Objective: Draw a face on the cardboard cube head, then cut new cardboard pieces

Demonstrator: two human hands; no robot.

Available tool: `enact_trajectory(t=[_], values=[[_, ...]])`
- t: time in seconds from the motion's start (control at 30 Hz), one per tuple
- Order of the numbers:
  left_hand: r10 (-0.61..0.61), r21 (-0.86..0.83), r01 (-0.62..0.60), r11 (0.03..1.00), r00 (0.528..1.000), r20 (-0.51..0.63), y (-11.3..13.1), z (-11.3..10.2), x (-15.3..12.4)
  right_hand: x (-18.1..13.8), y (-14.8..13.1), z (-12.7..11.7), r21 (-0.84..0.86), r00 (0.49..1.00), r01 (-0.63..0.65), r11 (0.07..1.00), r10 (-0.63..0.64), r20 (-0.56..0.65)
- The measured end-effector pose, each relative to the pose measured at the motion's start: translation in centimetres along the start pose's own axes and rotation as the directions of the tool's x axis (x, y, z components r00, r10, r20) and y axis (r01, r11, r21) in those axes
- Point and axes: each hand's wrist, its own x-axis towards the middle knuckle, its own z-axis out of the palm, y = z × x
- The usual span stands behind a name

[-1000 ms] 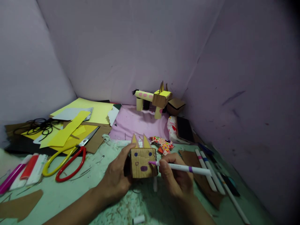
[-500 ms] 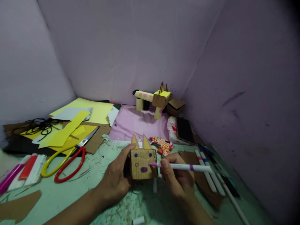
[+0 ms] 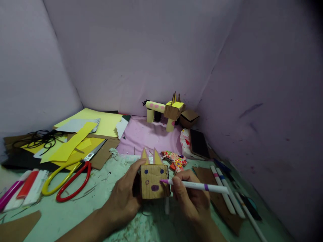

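Green counter (image 3: 63,215) spans the lower view | left hand (image 3: 123,193), seven o'clock, half-curled, gripping cardboard head (image 3: 154,179) by its side | right hand (image 3: 190,196), five o'clock, pinched closed on purple-tipped marker (image 3: 202,186) | head, six o'clock, drawn face toward the wearer | marker tip at face's three o'clock

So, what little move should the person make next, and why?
Probably a small circling stroke of the marker with the right hand: its tip is at the right of the box's front, roughly level with a small drawn ring on the left, so a matching ring seems fitting. The left hand holds the box.
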Motion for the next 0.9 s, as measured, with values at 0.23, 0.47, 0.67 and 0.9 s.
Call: enact_trajectory(t=[0.23, 0.47, 0.67, 0.9], values=[[0.036, 0.013, -0.036, 0.999, 0.999, -0.011, -0.24, -0.02, 0.00, 0.02, 0.13, 0.09, 0.021, 1.000, 0.008, 1.000, -0.008, -0.013], [-0.001, -0.007, 0.001, 1.000, 1.000, 0.003, 0.04, -0.05, -0.08, -0.04, 0.10, 0.19, 0.028, 1.000, -0.008, 1.000, 0.008, -0.009], [0.004, 0.008, -0.004, 1.000, 1.000, 0.003, 0.21, -0.09, -0.04, 0.11, -0.13, 0.18, 0.005, 1.000, 0.000, 1.000, 0.001, -0.027], [-0.007, 0.009, 0.007, 1.000, 1.000, 0.004, 0.38, -0.15, -0.06, 0.12, 0.08, 0.19, -0.004, 0.999, 0.015, 1.000, -0.015, -0.036]])
